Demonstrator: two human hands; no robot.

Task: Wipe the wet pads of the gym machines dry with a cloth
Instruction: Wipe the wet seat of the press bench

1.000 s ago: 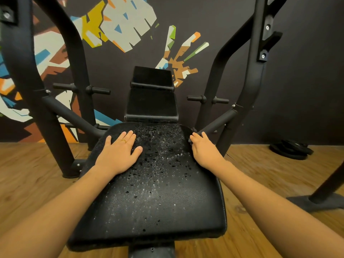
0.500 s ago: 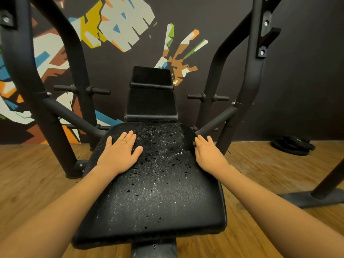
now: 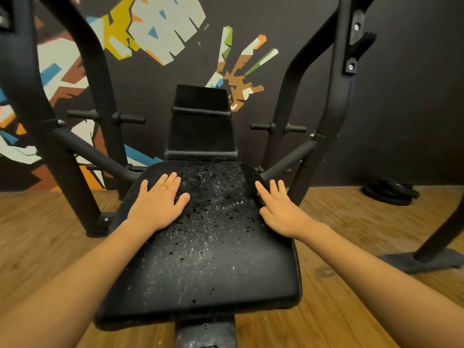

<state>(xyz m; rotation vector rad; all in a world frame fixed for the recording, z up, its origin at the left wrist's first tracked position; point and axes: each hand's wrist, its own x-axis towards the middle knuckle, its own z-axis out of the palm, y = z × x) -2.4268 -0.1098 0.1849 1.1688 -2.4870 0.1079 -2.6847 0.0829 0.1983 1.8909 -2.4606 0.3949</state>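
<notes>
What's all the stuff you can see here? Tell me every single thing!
seat pad: one, black, in the centre
water drops: many, clear, across the seat pad's middle
back pad: one, black, behind the seat pad
machine frame: one, black metal, uprights on both sides
pegs: several, black, sticking out from the frame
weight plates: small stack, black, on the floor far right
mural: one, many colours, on the dark wall
floor: one, brown wood
ring: one, gold, on a left finger
left hand: flat on the seat pad
right hand: fingers straight, at the pad's right edge
</notes>
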